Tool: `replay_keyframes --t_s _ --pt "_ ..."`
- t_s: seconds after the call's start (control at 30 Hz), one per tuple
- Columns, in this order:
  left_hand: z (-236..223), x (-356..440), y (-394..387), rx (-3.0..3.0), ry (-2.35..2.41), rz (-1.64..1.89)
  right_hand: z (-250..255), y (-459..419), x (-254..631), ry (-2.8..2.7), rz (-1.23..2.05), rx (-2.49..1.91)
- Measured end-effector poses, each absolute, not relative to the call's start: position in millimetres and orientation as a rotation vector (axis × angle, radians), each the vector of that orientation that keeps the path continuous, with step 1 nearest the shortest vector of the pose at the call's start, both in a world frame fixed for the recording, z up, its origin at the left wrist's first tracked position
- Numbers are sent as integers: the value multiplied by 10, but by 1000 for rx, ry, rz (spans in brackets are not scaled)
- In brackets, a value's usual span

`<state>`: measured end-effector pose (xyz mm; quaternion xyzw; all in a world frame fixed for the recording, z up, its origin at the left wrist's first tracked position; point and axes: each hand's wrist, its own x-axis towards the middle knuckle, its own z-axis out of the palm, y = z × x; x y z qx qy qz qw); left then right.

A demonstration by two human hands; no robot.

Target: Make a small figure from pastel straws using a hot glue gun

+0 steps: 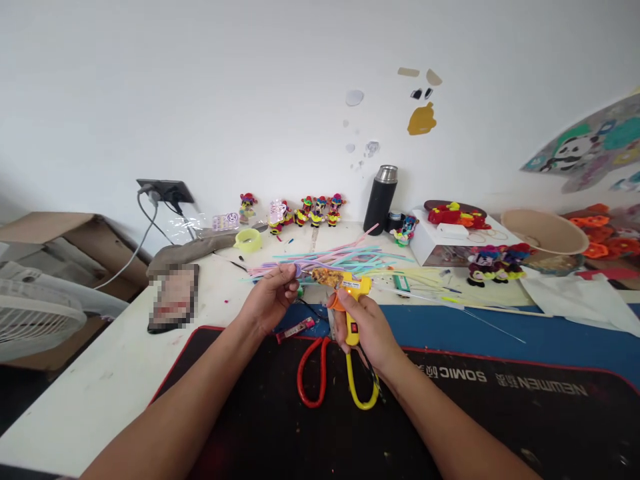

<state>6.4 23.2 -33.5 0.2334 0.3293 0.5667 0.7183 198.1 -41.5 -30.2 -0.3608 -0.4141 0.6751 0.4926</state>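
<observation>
My right hand (367, 320) is wrapped round the handle of a yellow hot glue gun (357, 287), whose nozzle end is crusted brown and points left. Close to that nozzle, my left hand (275, 293) pinches a small round purple piece (299, 271); its exact kind I cannot make out. Below the glue gun lie scissors with one red handle (311, 373) and one yellow handle (363, 381), their blades partly hidden by my right hand. A small pink packet (296, 329) rests between my hands on the mat.
A dark desk mat (250, 413) covers the front. Behind lie many pastel pipe cleaners (330, 255), a yellow tape roll (249, 240), small figurines (320, 210) and a black thermos (381, 200). A white box (430, 247) stands right; a phone (175, 297) and fan (40, 310) are left.
</observation>
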Motion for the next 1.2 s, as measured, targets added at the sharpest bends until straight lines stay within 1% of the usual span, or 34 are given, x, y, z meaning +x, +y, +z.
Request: replay_keyframes --t_s 0.6,1.2 --pt "-265 156 133 574 805 1218 -243 -451 1941 -1025 1551 -1049" --pt "-240 191 96 619 845 1220 -222 -463 1943 -1055 1510 -1104"
